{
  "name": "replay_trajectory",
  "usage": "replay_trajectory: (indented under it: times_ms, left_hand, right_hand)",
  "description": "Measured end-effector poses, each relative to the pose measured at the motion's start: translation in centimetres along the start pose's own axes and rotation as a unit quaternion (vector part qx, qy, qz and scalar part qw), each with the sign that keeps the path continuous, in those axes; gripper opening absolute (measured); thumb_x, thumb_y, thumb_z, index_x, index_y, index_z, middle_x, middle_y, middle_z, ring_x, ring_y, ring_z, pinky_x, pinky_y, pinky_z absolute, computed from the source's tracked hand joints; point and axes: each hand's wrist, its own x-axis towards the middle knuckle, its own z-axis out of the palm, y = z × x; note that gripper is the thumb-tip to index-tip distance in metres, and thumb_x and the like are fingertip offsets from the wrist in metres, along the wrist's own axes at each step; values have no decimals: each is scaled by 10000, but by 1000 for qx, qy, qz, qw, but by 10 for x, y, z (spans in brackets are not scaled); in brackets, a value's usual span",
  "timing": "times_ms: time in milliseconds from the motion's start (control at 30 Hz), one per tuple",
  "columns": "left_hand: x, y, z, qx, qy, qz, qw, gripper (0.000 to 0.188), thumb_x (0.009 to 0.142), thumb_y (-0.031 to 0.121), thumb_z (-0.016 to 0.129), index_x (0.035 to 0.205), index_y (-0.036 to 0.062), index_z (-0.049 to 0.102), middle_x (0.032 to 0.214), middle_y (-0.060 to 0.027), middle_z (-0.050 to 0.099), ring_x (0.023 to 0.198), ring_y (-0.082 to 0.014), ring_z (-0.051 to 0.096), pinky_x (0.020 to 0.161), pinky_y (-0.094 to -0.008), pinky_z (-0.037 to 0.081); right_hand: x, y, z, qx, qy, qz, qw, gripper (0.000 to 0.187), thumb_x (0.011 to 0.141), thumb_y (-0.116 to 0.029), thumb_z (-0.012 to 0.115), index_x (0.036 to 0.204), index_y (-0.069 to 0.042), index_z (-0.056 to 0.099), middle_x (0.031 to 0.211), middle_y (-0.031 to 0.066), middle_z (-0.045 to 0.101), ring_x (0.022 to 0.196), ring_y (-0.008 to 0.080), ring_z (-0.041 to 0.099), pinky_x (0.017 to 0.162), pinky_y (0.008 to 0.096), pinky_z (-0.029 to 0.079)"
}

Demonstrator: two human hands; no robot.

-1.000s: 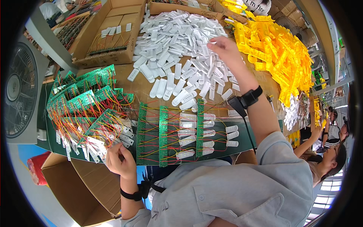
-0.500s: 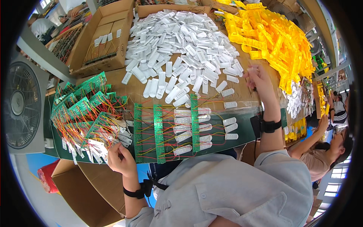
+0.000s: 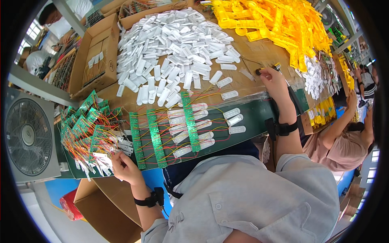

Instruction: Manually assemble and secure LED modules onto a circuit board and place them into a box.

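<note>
My left hand (image 3: 125,167) rests at the near edge of a heap of green circuit boards (image 3: 91,129) with coloured wires and white end pieces, fingers curled on one wired board. My right hand (image 3: 275,81) is stretched to the right side of the brown bench top, fingers closed on a small black-and-yellow tool (image 3: 268,69). Between my hands, three green board strips (image 3: 156,137) lie side by side on a dark green mat (image 3: 255,115), wired to rows of white plastic pieces (image 3: 231,121).
A big pile of white plastic pieces (image 3: 178,44) covers the bench middle; yellow plastic parts (image 3: 279,20) are heaped at the far right. Cardboard boxes stand at the far left (image 3: 93,52) and below me (image 3: 101,206). A fan (image 3: 28,137) stands left. A seated person (image 3: 340,141) works at my right.
My right hand left the white pile and swung right and nearer, ending on the small tool. My left hand stayed at the board heap.
</note>
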Motion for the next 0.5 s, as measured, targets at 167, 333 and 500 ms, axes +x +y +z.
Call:
replay_trajectory:
  times_ms: [167,333,500]
  left_hand:
    - [0,-6,-3,21,-14,21,999,59,895,18,612,912,11,668,641,-68,610,508,-131,513,467,-271,393]
    - [1,-2,0,40,-18,22,999,63,902,31,615,924,25,674,642,-75,611,510,-138,524,484,-274,426]
    - [10,4,-10,86,-83,30,992,56,911,48,631,938,16,669,666,-84,619,522,-137,531,480,-276,414]
  right_hand:
    - [3,-9,6,29,-41,-15,999,215,826,-163,687,995,-31,710,914,132,714,820,251,677,744,347,526]
    - [18,-7,34,-132,-56,-43,989,202,799,-226,713,874,-39,701,832,141,678,829,328,659,732,424,521]
    - [4,-5,22,-115,-30,-43,992,195,768,-202,719,873,-46,666,854,145,675,844,328,656,726,418,518]
